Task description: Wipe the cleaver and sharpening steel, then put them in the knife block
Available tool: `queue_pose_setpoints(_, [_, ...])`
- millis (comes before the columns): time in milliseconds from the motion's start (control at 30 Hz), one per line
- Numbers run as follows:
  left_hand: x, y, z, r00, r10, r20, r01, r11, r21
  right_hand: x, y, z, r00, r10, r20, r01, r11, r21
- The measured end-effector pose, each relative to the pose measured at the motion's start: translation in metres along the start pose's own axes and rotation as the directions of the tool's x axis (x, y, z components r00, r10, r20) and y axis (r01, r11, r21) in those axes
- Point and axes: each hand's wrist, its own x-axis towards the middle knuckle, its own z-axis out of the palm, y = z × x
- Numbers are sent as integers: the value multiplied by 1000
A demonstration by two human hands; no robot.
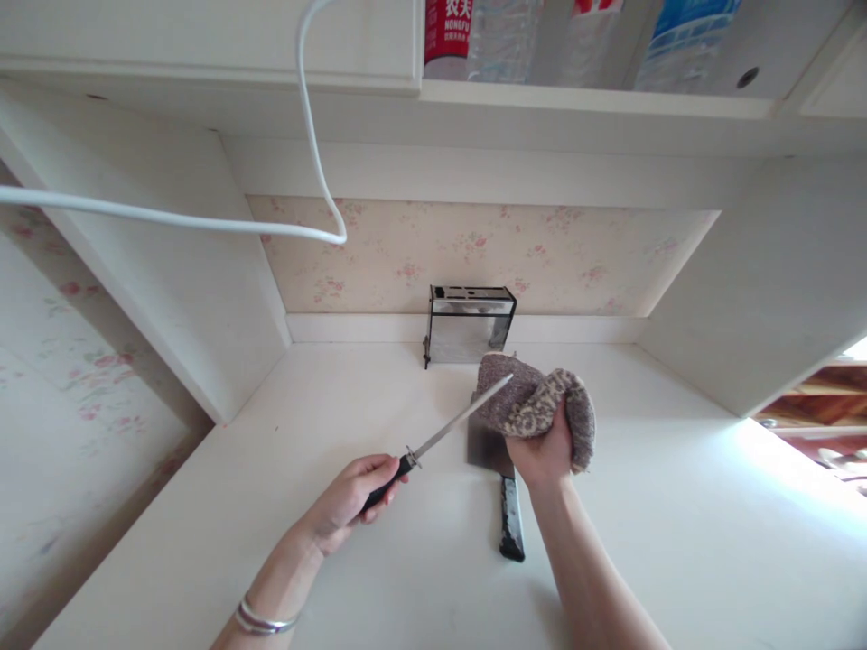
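A: Where's the honing steel (464,415)?
B: L hand (358,496), fingers wrapped round its blk handle, above the countertop (203,515). Tip's in front of the towel (505,384); can't tell if touching. R hand (545,451) is clamped on the towel.
A: Handling?
B: Steel: prob. stiff, lightish; hold below guard. Towel: soft, grab anywhere. Cleaver (486,451) on countertop: prob. heavy, sharp; take by handle.
A: Containers?
B: Knife rack (467,338) at back, slotted top; contents unclear. Shelf (596,97) up top has plastic bottles (505,41), fill lvl unclear.
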Motion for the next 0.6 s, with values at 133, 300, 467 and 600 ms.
queue_pose_setpoints(133, [1,-1,0,988,134,-77,-144,979,-143,-11,8,6,997,28,77,-30,999,23])
queue_pose_setpoints(300, [7,-10,1,921,302,-247,-298,953,55,-26,25,12,975,180,131,-180,984,-10])
queue_pose_setpoints(467, [11,-17,7,769,565,-299,-350,764,542,-49,46,19,934,325,145,-308,943,-129])
queue_pose_setpoints(600, [9,-21,19,711,688,-143,-422,581,695,-67,66,18,910,348,226,-301,928,-218])
